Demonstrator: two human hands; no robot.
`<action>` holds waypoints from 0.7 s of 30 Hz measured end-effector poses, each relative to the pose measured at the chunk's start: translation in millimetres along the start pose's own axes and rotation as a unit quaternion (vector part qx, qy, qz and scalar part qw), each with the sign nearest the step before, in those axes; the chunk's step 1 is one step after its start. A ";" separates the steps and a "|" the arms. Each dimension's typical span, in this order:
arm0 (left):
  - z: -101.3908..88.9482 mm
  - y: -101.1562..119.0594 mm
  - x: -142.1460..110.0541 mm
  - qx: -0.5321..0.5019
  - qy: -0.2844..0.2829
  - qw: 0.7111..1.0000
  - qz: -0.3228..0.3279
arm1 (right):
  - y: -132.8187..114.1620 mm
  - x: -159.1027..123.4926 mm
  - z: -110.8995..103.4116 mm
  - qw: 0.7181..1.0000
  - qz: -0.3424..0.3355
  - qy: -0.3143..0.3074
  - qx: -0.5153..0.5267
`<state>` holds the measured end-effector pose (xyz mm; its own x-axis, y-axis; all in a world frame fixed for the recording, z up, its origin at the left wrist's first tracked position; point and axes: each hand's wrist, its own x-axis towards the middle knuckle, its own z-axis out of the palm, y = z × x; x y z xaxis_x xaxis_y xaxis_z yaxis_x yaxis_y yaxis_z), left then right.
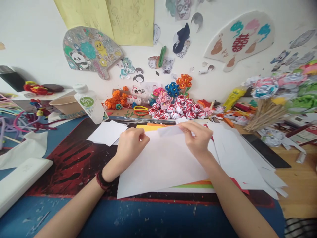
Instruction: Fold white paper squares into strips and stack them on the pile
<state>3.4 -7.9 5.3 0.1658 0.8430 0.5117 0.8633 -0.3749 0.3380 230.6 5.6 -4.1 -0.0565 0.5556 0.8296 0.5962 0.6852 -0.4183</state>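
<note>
My right hand (198, 136) pinches a small piece of white paper (169, 131) between thumb and fingers, just above a large white sheet (158, 165). To its left my left hand (132, 143) is closed, fingers curled in; whether anything is inside them is hidden. A dark band circles that wrist. Orange and green paper edges (195, 186) stick out from under the large sheet. Beside my left hand lies a stack of small white paper pieces (107, 132). More white sheets (237, 155) are spread to the right of my right hand.
Red-and-white paper flowers (182, 108) line the back by the wall, near yellow-handled scissors (141, 110). A white bottle (90, 104) stands at back left. A long white case (23, 181) lies at the left, and a bunch of stemmed flowers (264, 110) sits at the right.
</note>
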 end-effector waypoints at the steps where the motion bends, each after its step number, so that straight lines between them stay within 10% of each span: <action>1: -1.2 -1.8 0.8 -0.006 0.006 1.000 -0.013 | 0.9 1.1 -1.0 1.000 0.019 0.016 0.001; 21: 4.1 10.6 -9.0 -0.103 -0.095 0.985 0.099 | -8.0 5.2 5.5 0.923 0.072 -0.339 0.166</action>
<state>13.0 -17.8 1.0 0.4239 0.7952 0.4337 0.6937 -0.5929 0.4091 221.1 5.6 1.5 -0.5514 0.7419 0.3816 0.3641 0.6255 -0.6900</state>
